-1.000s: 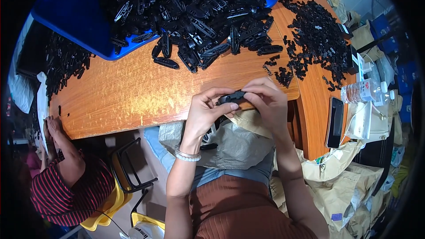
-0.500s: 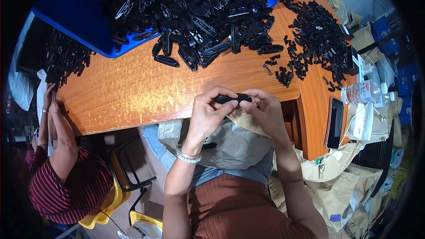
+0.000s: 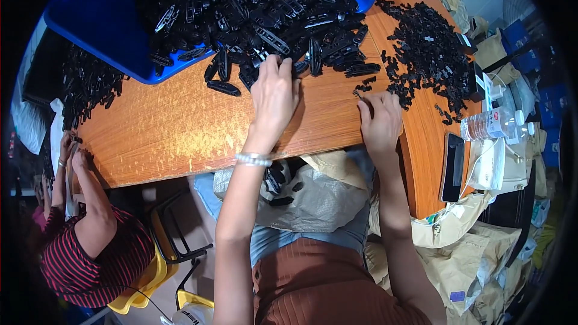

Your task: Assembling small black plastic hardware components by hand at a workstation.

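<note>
My left hand [image 3: 275, 93] reaches onto the table at the near edge of a heap of long, oval black plastic pieces [image 3: 274, 39]. Its fingers are curled down over one of them, and the fingertips are partly hidden. Farther right, my right hand [image 3: 380, 121] rests by a few small black plastic parts [image 3: 364, 84], thumb and fingers bent towards each other at their edge. What lies between those fingertips is too small to tell. Across my lap a grey woven sack [image 3: 319, 204] holds several black pieces [image 3: 276, 182].
A blue bin [image 3: 99, 30] lies tipped, spilling the heap. Many small black parts [image 3: 427, 48] cover the right side table, near a water bottle [image 3: 490, 125] and a phone [image 3: 453, 167]. At left, a co-worker in a striped top [image 3: 96, 253] sits by another black pile [image 3: 90, 78].
Both hands held a long black piece together above my lap. Now they are apart: the left at the heap, the right at the small parts. More black pieces show on the sack.
</note>
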### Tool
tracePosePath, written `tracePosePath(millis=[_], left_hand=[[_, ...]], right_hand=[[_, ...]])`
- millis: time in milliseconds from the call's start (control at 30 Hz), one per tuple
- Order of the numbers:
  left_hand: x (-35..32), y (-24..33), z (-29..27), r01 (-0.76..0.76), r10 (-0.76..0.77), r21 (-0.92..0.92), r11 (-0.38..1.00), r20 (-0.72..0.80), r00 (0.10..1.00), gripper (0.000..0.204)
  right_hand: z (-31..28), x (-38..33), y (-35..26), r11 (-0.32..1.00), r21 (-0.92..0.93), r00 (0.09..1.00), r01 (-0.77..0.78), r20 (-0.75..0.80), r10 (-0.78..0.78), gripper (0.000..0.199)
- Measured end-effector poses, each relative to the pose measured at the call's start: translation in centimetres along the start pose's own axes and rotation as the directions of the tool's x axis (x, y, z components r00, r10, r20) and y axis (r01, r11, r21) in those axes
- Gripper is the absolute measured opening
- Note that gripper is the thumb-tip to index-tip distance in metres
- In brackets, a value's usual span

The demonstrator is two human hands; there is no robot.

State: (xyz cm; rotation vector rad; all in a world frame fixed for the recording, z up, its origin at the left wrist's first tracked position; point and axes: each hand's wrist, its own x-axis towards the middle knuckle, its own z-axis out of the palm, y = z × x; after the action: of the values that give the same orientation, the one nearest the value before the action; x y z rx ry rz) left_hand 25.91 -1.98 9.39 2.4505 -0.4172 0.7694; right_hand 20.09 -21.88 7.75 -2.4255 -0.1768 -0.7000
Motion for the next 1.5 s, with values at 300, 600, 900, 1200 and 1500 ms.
tracePosePath(millis=[300,600,900,1200,1500], left_hand=[[0.6,-0.5,1.4,-0.125,0.127,0.171,0.977,0.001,0.992,0.014],[-1.6,0.4,0.1,-0.102,0.088,-0.107,0.989,-0.126,0.988,0.022],[-6.1,3.3,-2.5,0.667,-0.315,-0.745,0.027,0.627,0.713,0.029],[-6.6,4.1,-3.8,0.700,-0.286,-0.689,0.190,0.643,0.710,0.020],[-6.9,3.4,-4.6,0.673,-0.239,-0.673,0.306,0.630,0.739,0.018]], right_hand=[[1.9,-1.0,1.2,0.976,-0.193,0.993,0.101,-0.032,-0.110,0.015],[2.0,-1.6,0.3,0.987,0.124,0.984,0.097,-0.161,-0.077,0.015],[0.2,-1.5,-3.3,0.858,0.501,0.993,-0.114,0.036,0.111,0.016],[-0.7,-1.5,-4.7,0.872,0.469,0.975,0.141,0.087,-0.205,0.020],[-1.5,-2.0,-4.3,0.649,0.674,0.911,-0.352,0.405,0.074,0.033]])
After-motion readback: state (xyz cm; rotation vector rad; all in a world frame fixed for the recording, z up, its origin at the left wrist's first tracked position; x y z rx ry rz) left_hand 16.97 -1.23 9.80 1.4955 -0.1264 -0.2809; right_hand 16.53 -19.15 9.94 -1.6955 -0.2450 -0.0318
